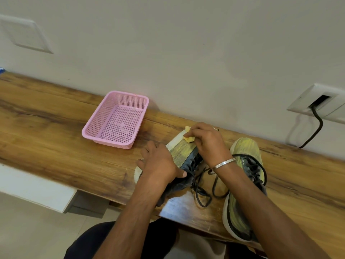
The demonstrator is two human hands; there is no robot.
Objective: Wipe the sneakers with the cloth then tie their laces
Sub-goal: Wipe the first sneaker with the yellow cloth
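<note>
Pinching a small wad of yellow cloth (189, 138), the right hand (207, 141) presses it onto the toe of the near sneaker (182, 153) at centre frame; that grip has fingers and thumb curled round the cloth. The left hand (158, 161) clamps the same sneaker from its left side, fingers wrapped over the sole edge and thumb lying across the dark lace area.

This sneaker lies tipped toward the camera's left, its pale sole edge showing. Its dark laces (200, 186) trail loose across the worktop (56, 116) toward the lower centre of the frame. The second sneaker (242, 184) sits just beside it at right, upright, its own laces untied too.

Risks, as I judge them: the cloth is bunched so small that bare fingertips could rub the fabric instead of it. The loose laces lie under the right wrist, where a bracelet (224, 163) could snag a loop and drag it. The second sneaker's heel hangs over the worktop's front edge, so a nudge from the right forearm could tip it off. A shiny, possibly wet patch (179, 206) beside the laces might dirty them.

A pink basket (130, 144) stands well apart at upper left, against the wall (186, 53).
</note>
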